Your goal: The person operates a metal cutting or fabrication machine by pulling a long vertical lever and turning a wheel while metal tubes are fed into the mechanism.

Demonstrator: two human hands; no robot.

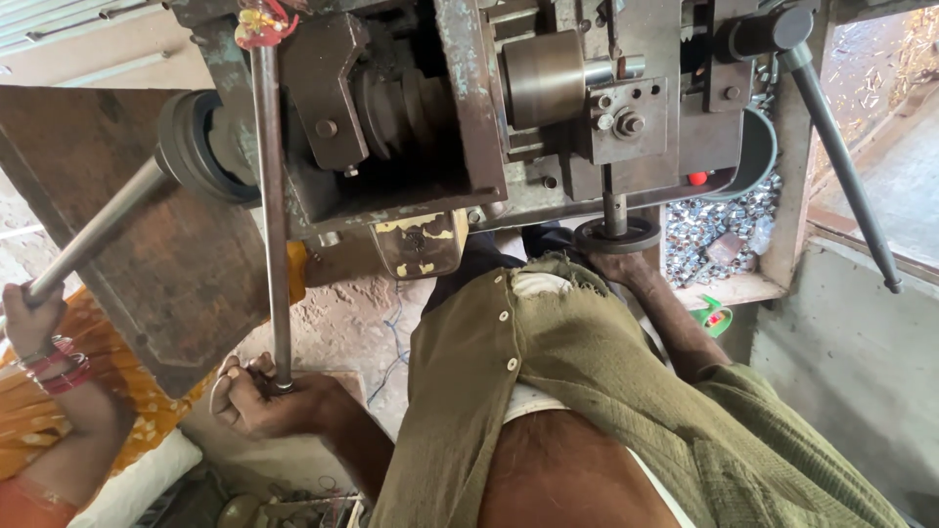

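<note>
Bare workshop floor lies beneath a worn metal press machine (pixel 469 108). Its long steel lever (pixel 271 215) hangs down into the left hand (pixel 264 401), fingers clamped around it. Right hand (pixel 616 266) reaches under a black ring (pixel 616 235), fingers hidden. Another person's hand (pixel 27 318) grips a second handle (pixel 93 235).

An olive button-front shirt (pixel 606 381), frayed, over a white undershirt (pixel 536 284).

We note a long steel rod (pixel 271 205), dull grey, hanging near-vertical from the machine's upper left down to the lower left, its bottom end enclosed in a fist. At centre right, a dark round ring (pixel 616 236) sits around a short vertical spindle, touching the other hand.
</note>
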